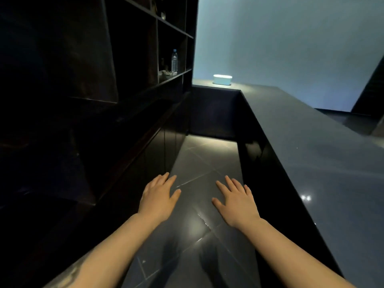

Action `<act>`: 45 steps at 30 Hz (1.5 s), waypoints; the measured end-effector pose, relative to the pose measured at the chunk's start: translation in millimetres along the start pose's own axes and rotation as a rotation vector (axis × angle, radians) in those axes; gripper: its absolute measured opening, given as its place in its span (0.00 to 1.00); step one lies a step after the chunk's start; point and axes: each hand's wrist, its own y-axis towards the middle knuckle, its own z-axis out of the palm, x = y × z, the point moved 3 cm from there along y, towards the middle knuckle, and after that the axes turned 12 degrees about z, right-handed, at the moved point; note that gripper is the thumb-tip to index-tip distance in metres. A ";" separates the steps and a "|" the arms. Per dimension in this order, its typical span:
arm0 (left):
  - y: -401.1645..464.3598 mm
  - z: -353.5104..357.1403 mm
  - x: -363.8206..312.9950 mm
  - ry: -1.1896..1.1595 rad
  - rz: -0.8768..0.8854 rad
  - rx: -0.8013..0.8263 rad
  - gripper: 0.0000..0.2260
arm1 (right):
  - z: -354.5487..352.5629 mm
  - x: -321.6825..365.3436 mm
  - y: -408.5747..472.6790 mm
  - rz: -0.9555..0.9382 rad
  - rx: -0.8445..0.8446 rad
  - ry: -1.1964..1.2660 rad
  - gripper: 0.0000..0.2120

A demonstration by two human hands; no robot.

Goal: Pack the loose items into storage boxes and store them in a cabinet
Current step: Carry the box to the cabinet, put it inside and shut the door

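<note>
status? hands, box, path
Left hand and right hand open, empty, held out over floor. White storage box far end of counter, untouched. Aisle floor shows no obstruction.

- A pale, whitish-blue storage box [222, 79] is seen at the far end of the dark counter [311, 142], close to the corner where the counter meets the shelving. It is set upright and is lit brightly from above; its rim reads lighter than its walls. Whether it is lidded or filled cannot be told at this distance.
- A dark cabinet [153, 146] with closed flat doors is seen low on the left, under the open shelves [170, 38]. Its fronts are in deep shadow, and handles cannot be made out.
- The box and the cabinet are well apart.
</note>
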 end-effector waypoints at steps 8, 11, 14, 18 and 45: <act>212.8 32.6 64.7 -0.027 0.067 0.053 0.24 | -2.6 -0.6 202.4 0.115 -0.007 0.013 0.30; 293.4 40.3 85.7 -0.005 0.092 0.068 0.24 | -4.1 -0.1 273.2 0.155 -0.023 0.006 0.30; 370.3 50.0 93.3 -0.002 0.142 0.077 0.22 | -6.3 -9.1 337.3 0.197 -0.060 0.022 0.28; 464.0 81.5 93.0 -0.032 0.175 0.098 0.21 | -3.8 -27.8 425.1 0.232 -0.088 0.019 0.26; 1163.7 234.5 227.8 -0.231 0.028 0.040 0.17 | 36.5 -78.6 1179.9 0.219 0.022 0.012 0.25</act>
